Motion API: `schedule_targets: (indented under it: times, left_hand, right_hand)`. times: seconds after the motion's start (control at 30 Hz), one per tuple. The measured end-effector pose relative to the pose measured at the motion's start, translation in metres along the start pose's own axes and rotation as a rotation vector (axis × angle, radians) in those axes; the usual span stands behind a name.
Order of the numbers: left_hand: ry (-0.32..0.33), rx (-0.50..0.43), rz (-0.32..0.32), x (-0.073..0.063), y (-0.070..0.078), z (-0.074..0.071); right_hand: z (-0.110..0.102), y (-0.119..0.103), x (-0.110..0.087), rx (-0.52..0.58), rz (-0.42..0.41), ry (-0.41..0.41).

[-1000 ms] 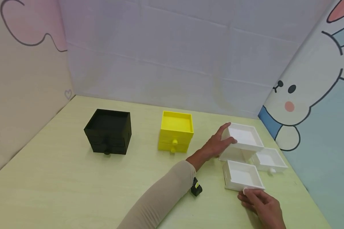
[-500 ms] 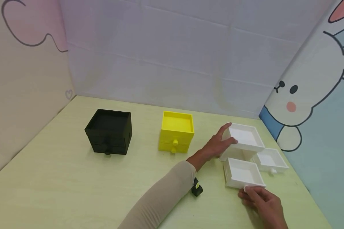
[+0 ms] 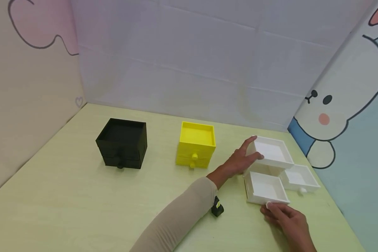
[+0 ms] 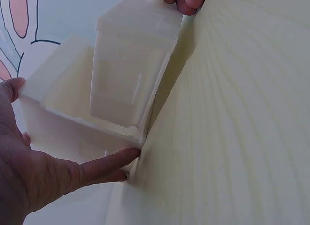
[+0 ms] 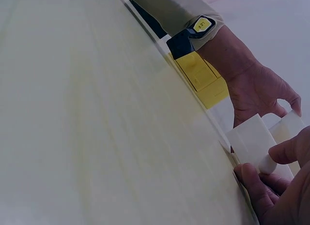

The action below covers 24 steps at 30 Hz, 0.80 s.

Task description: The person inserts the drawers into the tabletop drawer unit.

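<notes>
A small white cabinet [image 3: 272, 151] stands at the right of the table, its front open below a shallow top tray. My left hand [image 3: 237, 161] grips its left side, fingers spread over its edges. With thumb and fingers, my right hand [image 3: 288, 218] pinches the round knob [image 5: 267, 164] of a white drawer [image 3: 267, 187]. The drawer lies level on the table, its back end at the cabinet's open front; how far it reaches inside is hard to tell. A second white drawer [image 3: 299, 176] sits beside the cabinet on the right, its knob facing forward.
A yellow drawer cabinet [image 3: 196, 143] stands mid-table, and a larger black drawer cabinet [image 3: 123, 143] is to its left. The left forearm [image 3: 179, 213], with a small black device [image 3: 217, 207] at the wrist, crosses the table. Walls [image 3: 176, 63] close off the back and sides.
My right hand has pushed the pinched drawer a little back toward the white cabinet. The left hand keeps its grip on the cabinet. The head view has shifted slightly.
</notes>
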<state>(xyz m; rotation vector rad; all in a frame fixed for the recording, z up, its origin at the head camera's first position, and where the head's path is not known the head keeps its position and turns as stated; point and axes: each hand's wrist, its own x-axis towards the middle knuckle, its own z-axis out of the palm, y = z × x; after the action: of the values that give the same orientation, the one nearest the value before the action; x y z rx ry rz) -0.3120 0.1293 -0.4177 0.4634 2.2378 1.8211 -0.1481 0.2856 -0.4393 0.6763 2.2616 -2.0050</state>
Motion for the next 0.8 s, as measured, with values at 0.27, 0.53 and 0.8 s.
schedule_targets:
  times: [0.27, 0.53, 0.8]
  left_hand:
    - [0.009, 0.006, -0.015, -0.001, 0.001, -0.001]
    - [0.015, 0.014, -0.012, -0.001, 0.002, -0.001]
    - [0.011, 0.018, -0.023, -0.001, 0.003, 0.0]
  right_hand:
    - [0.0, -0.002, 0.005, 0.044, 0.009, -0.027]
    - [0.002, -0.003, 0.008, 0.061, -0.018, -0.034]
    - [0.003, -0.003, 0.011, 0.057, -0.027, -0.027]
